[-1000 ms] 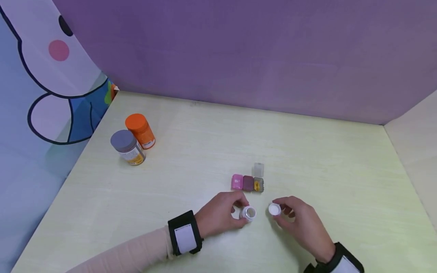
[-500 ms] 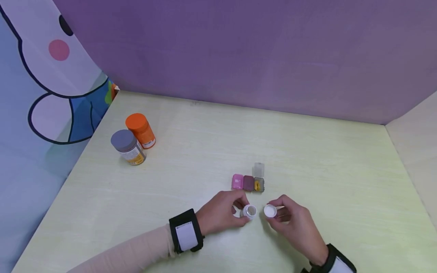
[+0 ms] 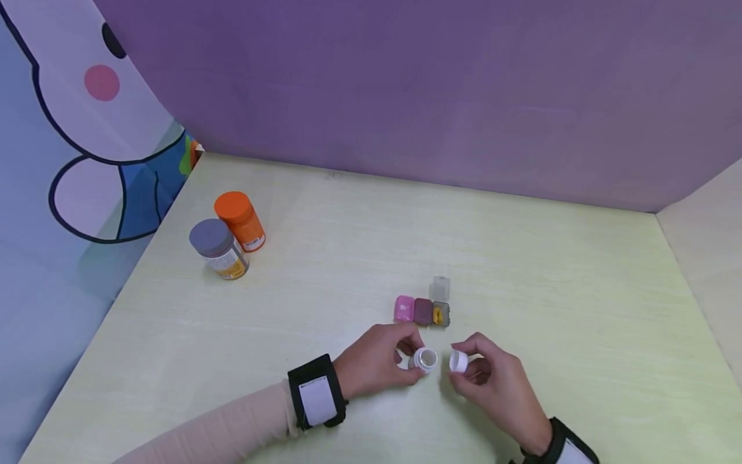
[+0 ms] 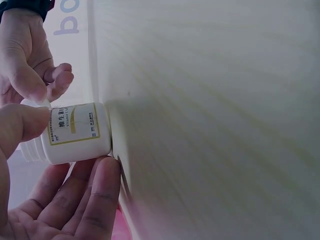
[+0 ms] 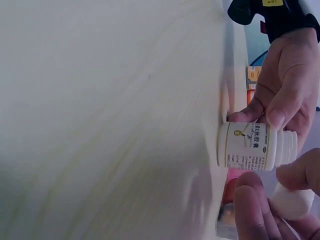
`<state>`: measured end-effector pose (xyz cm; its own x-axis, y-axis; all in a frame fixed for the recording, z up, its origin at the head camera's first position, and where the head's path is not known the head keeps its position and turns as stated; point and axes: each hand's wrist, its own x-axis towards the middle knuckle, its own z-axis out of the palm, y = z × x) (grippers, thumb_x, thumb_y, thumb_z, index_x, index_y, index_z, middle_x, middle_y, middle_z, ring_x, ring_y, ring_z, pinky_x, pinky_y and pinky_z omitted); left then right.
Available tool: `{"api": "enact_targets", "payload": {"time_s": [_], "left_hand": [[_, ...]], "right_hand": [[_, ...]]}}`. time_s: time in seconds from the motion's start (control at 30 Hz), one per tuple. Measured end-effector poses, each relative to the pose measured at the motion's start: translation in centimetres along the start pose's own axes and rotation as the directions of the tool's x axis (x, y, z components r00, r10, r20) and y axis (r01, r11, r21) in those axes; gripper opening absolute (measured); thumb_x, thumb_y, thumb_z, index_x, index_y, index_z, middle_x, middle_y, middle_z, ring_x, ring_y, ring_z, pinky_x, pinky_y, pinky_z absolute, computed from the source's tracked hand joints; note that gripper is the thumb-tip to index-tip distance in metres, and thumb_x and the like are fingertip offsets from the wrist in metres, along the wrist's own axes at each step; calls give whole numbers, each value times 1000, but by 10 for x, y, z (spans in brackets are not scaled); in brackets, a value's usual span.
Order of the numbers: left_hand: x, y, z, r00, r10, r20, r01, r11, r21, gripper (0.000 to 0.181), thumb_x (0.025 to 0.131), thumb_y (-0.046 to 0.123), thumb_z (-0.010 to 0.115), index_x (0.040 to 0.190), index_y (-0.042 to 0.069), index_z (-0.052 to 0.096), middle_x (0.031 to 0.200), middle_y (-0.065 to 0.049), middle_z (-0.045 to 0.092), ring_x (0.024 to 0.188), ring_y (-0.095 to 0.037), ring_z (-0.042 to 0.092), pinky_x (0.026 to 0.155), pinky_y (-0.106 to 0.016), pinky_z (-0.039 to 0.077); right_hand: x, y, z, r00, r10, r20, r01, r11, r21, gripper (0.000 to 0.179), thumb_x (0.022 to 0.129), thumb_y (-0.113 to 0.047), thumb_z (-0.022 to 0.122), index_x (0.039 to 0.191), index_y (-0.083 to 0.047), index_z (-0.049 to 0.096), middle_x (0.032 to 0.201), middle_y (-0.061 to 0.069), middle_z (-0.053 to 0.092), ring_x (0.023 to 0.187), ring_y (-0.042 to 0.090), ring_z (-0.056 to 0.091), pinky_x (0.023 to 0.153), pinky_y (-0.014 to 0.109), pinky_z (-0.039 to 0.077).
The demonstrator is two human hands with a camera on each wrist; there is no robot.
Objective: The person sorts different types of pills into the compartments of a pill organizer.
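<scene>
My left hand (image 3: 377, 361) grips a small white vitamin bottle (image 4: 77, 135) between thumb and fingers. Its threaded mouth is uncovered, and the base stands at the tabletop in both wrist views. Just to the right, my right hand (image 3: 501, 386) pinches the white bottle cap (image 3: 458, 361) by its edge, tilted on its side and a short gap from the bottle's neck. Behind the hands lies a small pill organizer (image 3: 422, 312) with pink, dark purple and grey compartments. The grey one's clear lid (image 3: 440, 289) is flipped back, and yellow pills (image 3: 437, 315) show inside.
At the far left of the table (image 3: 324, 258) stand an orange bottle (image 3: 243, 222) and a grey-lidded bottle (image 3: 220, 250), side by side. A purple panel (image 3: 435, 96) closes off the back, and a white wall (image 3: 707, 258) rises at the right.
Holding the cap, my right hand has shifted left toward the bottle, and the cap has turned from face-on to edgewise. The left hand and bottle have stayed nearly still.
</scene>
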<state>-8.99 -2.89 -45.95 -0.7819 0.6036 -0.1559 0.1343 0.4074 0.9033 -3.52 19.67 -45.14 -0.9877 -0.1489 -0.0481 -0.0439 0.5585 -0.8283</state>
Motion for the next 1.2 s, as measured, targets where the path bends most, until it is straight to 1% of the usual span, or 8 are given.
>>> {"api": "enact_targets", "payload": {"time_s": [0.27,0.43,0.53,0.67,0.83,1.0,1.1,1.2], "left_hand": [[1,-1,0,1000,5,7,-5,1000,-4,21,87,9,83,102,10,69,107,-4,79,98,-11,72,82,-20,57],[2,-1,-1,1000,-3,19,3,1000,-6,21,87,8,82,102,9,68,107,-5,78,98,-11,71,81,-20,57],[2,-1,-1,1000,2,21,-2,1000,-7,21,87,7,82,103,8,68,107,-6,78,98,-11,71,81,-20,57],[2,-2,-1,1000,14,15,-14,1000,-10,21,86,7,82,102,8,69,106,-5,79,97,-10,71,81,-20,58],[2,-2,-1,1000,15,13,-15,1000,-8,20,87,7,82,102,10,69,106,-4,79,97,-10,71,81,-20,58],[2,-2,-2,1000,11,17,-11,1000,-1,21,87,8,82,102,9,69,108,-5,78,99,-13,72,82,-20,58],[2,-2,-2,1000,11,19,-11,1000,0,22,86,9,83,102,9,69,108,-6,78,101,-16,73,82,-20,58],[2,-2,-3,1000,4,22,-4,1000,-4,22,86,8,84,102,9,69,109,-6,78,101,-17,72,83,-20,57]], "right_hand": [[3,-2,5,988,-155,-18,153,983,-105,42,82,-2,86,121,-4,72,84,-4,69,70,-6,60,60,21,58],[4,-7,7,983,-178,-33,175,980,-94,38,82,-6,88,113,-9,66,84,-8,69,69,-5,57,59,21,56],[5,-8,9,980,-193,-45,188,976,-110,37,80,-7,89,109,-12,68,83,-10,68,72,-5,57,60,21,56],[6,-10,12,972,-225,-63,214,967,-140,39,79,-7,90,113,-12,71,91,-8,69,80,-2,60,61,21,58],[5,-12,14,970,-237,-54,226,963,-149,42,80,-3,88,119,-12,72,113,1,75,92,7,68,64,21,61],[5,-16,16,981,-193,-17,189,970,-155,43,82,-2,86,121,-16,74,116,0,75,98,13,69,67,20,60],[5,-16,18,988,-157,-3,155,975,-160,44,82,-3,87,121,-18,74,117,-2,75,99,12,69,69,20,61],[5,-14,19,986,-168,1,166,975,-147,43,82,-1,86,121,-17,75,118,-1,74,101,10,68,70,20,62]]}}
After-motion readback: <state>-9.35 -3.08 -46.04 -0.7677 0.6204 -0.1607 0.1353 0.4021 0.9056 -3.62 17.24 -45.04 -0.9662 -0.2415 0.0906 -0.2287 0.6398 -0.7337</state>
